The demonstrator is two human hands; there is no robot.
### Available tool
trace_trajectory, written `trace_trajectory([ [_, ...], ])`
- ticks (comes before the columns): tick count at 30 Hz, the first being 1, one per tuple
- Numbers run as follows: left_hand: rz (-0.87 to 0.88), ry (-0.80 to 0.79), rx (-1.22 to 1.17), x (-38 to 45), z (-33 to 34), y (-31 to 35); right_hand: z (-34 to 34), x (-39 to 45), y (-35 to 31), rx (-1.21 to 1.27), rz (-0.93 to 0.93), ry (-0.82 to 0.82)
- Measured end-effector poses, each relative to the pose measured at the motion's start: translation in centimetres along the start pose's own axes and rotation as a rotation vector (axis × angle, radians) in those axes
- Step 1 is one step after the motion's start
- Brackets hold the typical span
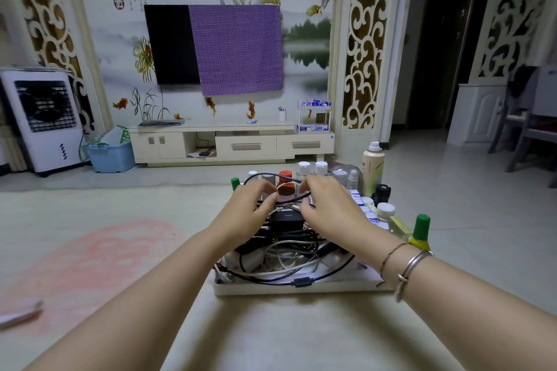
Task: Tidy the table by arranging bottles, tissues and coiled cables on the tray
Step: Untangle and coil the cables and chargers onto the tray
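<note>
Black cable [272, 175] looping above tray [301, 288]; left grip [251, 205] and right grip [327, 202] both pinching it. Cable pile crowding tray's near edge; bottles [373, 166] lining far edge.

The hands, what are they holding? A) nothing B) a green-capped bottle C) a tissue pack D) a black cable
D: the left hand and right hand both pinch a looped black cable above the tray of tangled cables.

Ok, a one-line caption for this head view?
Both hands loop a black cable above a cream tray crowded with cables and bottles.
</note>
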State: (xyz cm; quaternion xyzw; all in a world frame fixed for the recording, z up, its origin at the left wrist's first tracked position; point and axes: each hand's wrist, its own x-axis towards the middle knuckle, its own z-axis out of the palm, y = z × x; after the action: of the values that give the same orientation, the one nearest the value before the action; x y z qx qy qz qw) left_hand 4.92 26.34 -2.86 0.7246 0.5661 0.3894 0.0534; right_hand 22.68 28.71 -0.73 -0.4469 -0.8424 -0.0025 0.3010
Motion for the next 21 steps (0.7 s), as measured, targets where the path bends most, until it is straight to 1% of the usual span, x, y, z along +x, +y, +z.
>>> trace_trajectory([
  [4, -0.024, 0.035, -0.036, -0.8, -1.0, 0.4, -0.5, -0.2, -0.9, 0.015, -0.021, 0.028],
  [8, -0.036, 0.042, -0.043, -1.9, -1.8, 0.8, -1.0, -0.5, -2.2, 0.044, -0.081, 0.075],
  [12, -0.041, -0.018, -0.026, -2.9, -2.1, 1.2, -1.2, -0.7, -2.4, -0.131, -0.065, -0.004],
  [15, -0.041, 0.019, -0.053, -3.4, -2.2, 1.6, -1.1, -1.1, -1.9, -0.174, -0.037, 0.007],
  [17, -0.074, 0.062, -0.121, -3.4, -2.2, 1.9, -1.2, -1.2, -1.8, -0.096, 0.006, 0.021],
  [21, -0.177, 0.189, -0.216, -2.8, -2.3, 2.1, -1.4, -0.9, -1.7, 0.22, 0.129, 0.054],
])
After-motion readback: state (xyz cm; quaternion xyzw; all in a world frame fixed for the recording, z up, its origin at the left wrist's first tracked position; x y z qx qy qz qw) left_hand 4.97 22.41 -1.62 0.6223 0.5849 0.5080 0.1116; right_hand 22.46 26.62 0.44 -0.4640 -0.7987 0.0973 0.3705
